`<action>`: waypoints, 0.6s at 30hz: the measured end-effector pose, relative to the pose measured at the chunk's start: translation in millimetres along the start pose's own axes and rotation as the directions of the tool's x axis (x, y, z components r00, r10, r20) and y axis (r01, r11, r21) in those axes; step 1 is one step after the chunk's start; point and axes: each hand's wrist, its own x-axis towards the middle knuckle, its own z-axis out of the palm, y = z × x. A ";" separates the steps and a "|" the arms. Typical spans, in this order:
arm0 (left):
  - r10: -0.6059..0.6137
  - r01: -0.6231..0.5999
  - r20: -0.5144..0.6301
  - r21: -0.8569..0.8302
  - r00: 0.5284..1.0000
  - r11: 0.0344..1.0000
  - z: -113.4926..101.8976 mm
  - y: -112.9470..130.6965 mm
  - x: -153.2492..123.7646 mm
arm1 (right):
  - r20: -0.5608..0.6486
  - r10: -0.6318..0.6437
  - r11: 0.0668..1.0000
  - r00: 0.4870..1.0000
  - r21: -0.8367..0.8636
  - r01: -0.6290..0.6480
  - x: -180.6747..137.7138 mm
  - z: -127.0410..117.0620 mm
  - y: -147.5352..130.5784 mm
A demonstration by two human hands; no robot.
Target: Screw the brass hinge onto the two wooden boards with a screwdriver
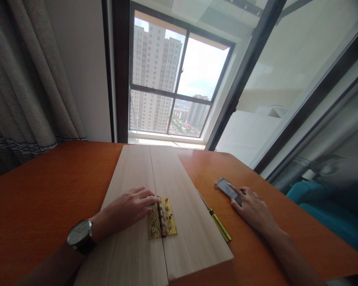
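Observation:
My left hand (137, 204), with a watch (80, 235) on its wrist, rests on a pale wooden board (131, 167). Its fingers are stretched out, and the fingertips touch the top left of a brass hinge (162, 218). The hinge lies opened flat across the seam between two boards, with several screws standing in its leaves. Over on the right, my right hand (252, 206) lies on a smartphone (231, 191) on the table, its index finger extended onto the lit screen and its thumb by the near edge. A ring shows on one finger.
A screwdriver (220, 225) with a yellow and black handle lies along the right edge of the second board (193, 230). Beneath everything is an orange-brown wooden table (62, 178). Curtains (32, 79) hang at the left, a window (179, 79) stands ahead, and a teal sofa (325, 202) is at the right.

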 end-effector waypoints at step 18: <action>0.003 -0.003 -0.008 -0.015 1.000 1.000 1.0 -1.7 -1.1 | -0.064 0.084 0.979 0.994 0.189 -0.071 -5.6 9.9 10.1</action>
